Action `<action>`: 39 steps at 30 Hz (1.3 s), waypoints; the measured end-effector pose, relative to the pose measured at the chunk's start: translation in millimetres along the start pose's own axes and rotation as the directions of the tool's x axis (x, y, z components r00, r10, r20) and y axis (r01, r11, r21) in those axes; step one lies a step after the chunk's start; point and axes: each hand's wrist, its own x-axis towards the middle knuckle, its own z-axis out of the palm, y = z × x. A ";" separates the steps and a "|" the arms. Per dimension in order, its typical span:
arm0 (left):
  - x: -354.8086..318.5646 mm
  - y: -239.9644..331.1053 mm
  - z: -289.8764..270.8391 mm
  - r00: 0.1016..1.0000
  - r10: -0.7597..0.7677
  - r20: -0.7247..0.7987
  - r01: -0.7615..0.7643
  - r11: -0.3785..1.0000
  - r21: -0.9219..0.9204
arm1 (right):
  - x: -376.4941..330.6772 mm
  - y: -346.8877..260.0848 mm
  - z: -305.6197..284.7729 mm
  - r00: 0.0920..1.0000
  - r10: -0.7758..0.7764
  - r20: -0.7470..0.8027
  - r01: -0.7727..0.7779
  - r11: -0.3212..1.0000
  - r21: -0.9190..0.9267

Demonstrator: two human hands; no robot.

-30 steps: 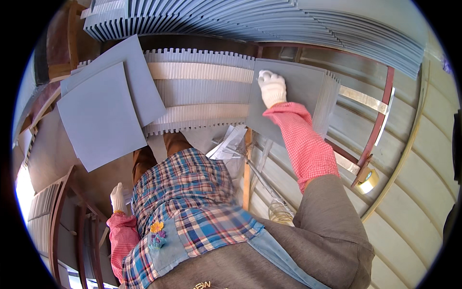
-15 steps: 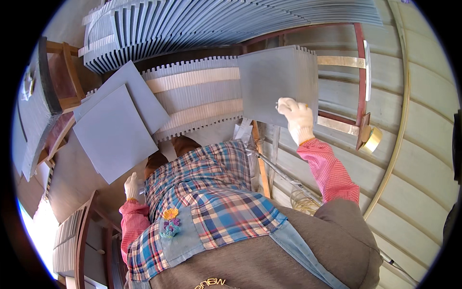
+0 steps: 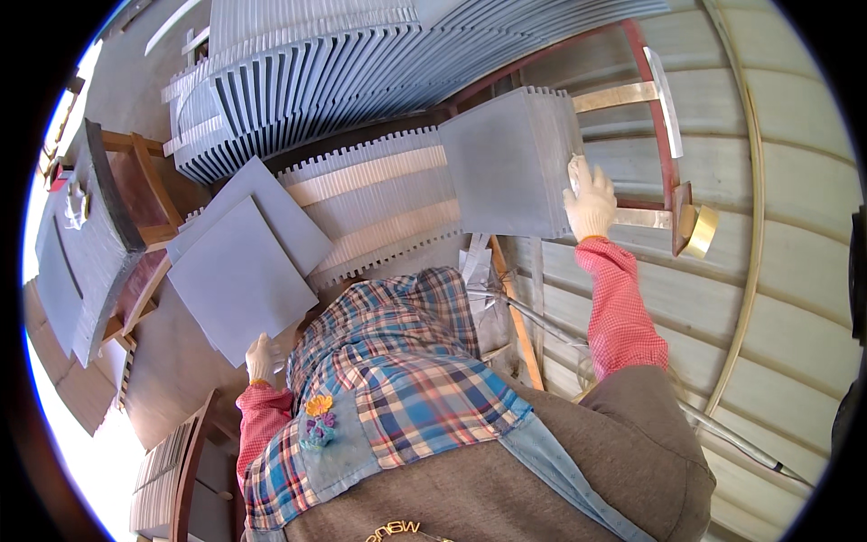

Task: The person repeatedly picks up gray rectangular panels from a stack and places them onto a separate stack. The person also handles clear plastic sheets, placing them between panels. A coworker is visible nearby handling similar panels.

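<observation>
My right hand (image 3: pixel 591 200), in a white knit glove, is at the right edge of a large square grey panel (image 3: pixel 497 163), the front one of a standing row. Its fingers are curled around something whitish that I cannot make out. My left hand (image 3: pixel 261 360), gloved too, is closed beside my apron, by the lower corner of a loose grey panel (image 3: pixel 239 280). Something pale shows beside its fingers, too small to name. A second loose panel (image 3: pixel 257 194) lies partly under the first, and both rest over the left end of the slotted rack (image 3: pixel 370 208).
Behind the rack, many grey panels (image 3: pixel 316 108) stand close together. A dark-topped table (image 3: pixel 99 244) is at the left, with a wooden rack (image 3: pixel 176 470) below it. At the right are a red metal frame (image 3: pixel 664 144), a tape roll (image 3: pixel 702 232) and a ribbed wall (image 3: pixel 795 298).
My right hand has moved from the front panel's face to its right edge. My left hand has shifted slightly in the picture as the whole view turned.
</observation>
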 end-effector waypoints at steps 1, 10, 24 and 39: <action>-1.5 -1.1 2.1 1.000 0.000 -0.029 0.001 1.000 0.006 | 1.8 -6.6 -1.1 1.000 -0.029 0.002 0.028 0.998 0.054; 16.5 -7.7 -9.0 0.998 0.052 -0.018 -0.051 0.996 0.078 | -17.9 -58.8 55.0 0.988 0.067 -0.142 -0.050 0.991 0.125; -13.0 8.8 9.1 0.999 0.042 -0.019 -0.038 0.986 0.161 | -24.8 -75.2 60.3 0.966 0.164 -0.199 -0.120 0.969 0.218; -9.7 3.8 17.7 0.997 0.065 0.045 -0.073 0.980 0.187 | -20.4 -84.7 56.6 0.968 0.240 -0.073 -0.225 0.959 0.174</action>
